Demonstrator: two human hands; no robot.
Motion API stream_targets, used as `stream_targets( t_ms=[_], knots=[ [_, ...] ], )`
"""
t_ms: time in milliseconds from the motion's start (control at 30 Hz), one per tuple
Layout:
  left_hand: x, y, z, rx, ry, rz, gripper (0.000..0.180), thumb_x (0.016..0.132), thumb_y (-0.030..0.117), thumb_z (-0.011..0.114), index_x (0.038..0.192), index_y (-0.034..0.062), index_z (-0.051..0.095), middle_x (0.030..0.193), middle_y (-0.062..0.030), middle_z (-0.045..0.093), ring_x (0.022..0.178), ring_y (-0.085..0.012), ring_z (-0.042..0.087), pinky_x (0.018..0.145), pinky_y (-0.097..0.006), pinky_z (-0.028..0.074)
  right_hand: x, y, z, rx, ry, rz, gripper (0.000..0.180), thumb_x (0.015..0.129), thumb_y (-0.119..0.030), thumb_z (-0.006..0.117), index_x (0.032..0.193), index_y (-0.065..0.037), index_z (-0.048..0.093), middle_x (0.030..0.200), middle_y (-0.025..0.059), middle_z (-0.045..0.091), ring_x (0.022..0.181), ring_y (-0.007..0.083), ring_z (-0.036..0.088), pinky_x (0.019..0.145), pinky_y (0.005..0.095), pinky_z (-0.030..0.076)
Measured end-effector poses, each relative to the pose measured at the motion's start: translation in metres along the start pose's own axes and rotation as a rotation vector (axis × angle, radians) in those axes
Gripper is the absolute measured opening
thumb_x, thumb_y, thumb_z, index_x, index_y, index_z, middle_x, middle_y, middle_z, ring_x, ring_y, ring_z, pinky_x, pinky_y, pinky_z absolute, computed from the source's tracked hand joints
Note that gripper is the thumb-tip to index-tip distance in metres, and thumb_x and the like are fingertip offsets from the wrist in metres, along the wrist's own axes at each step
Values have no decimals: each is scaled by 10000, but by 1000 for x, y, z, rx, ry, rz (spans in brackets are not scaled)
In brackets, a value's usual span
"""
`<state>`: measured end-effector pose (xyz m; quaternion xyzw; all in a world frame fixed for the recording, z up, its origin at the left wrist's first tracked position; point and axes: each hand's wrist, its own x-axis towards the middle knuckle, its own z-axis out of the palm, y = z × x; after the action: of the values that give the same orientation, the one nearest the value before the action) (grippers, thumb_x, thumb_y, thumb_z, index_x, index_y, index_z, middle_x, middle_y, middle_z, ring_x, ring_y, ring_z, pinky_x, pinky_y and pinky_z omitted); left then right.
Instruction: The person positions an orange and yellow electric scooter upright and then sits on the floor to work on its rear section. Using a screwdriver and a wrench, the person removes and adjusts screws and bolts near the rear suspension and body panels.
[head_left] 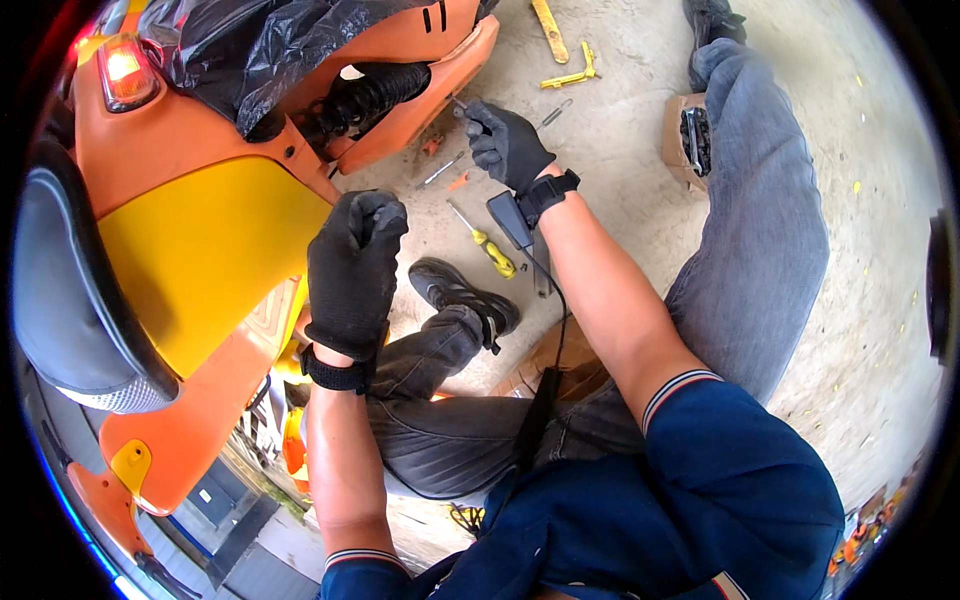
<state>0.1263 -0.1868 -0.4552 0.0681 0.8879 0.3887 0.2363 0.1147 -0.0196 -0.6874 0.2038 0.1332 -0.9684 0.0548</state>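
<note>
My left hand (352, 268), in a black glove, is closed with curled fingers beside the yellow panel (205, 250) of an orange scooter (400, 135). Whether anything is inside that fist is hidden. Farther forward, my right hand (508, 148), also gloved in black, pinches something small and thin near the edge of the scooter's orange body; its kind is too small to make out. A black coil spring (378, 100) shows in a gap of the bodywork. Below the right hand, a yellow-handled screwdriver (492, 254) lies on the floor, near a thin slim tool (440, 170).
Black plastic sheeting (250, 55) drapes over the scooter by a lit lamp (123, 72). A dark seat (85, 290) stands at left. Yellow tools (572, 76) lie on the concrete. A cardboard box (673, 140) sits beside my right leg. A cable hangs from a wrist-strapped device (510, 220).
</note>
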Motion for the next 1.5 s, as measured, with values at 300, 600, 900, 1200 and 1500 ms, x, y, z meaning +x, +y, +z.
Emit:
stream_targets(
  t_ms=[300,600,900,1200,1500],
  knots=[
    [-1,0,0,2,2,0,151,898,179,607,963,43,609,738,31,559,584,-45,479,516,-195,371,-5,-15,8,81,-39,199,247,972,-313,471,1034,-92,564,633,-88,411,443,21,294,378,176,238],
    [0,-3,2,13,19,17,126,886,144,609,942,32,604,720,15,574,580,-50,491,518,-208,386,-7,-6,20,-260,169,-85,151,916,-272,568,887,-123,559,644,-60,448,468,38,357,411,183,279],
    [1,-6,1,16,12,73,118,892,135,599,958,38,612,739,27,558,586,-49,482,517,-196,375,-4,-2,26,-465,270,-218,125,877,-222,603,911,-101,611,650,-28,502,533,78,444,471,231,362],
    [1,-5,-1,-9,5,66,113,889,121,600,952,29,616,740,17,561,581,-58,499,518,-205,387,5,-6,2,128,-35,160,205,928,-297,537,967,-105,598,610,-55,450,467,63,383,414,199,317],
    [3,-12,0,-3,1,79,118,897,127,605,941,19,613,737,9,563,600,-63,509,530,-208,396,15,-8,-15,316,-332,402,339,960,-386,457,1067,-95,594,576,-93,420,403,33,340,363,185,281]
  ],
)
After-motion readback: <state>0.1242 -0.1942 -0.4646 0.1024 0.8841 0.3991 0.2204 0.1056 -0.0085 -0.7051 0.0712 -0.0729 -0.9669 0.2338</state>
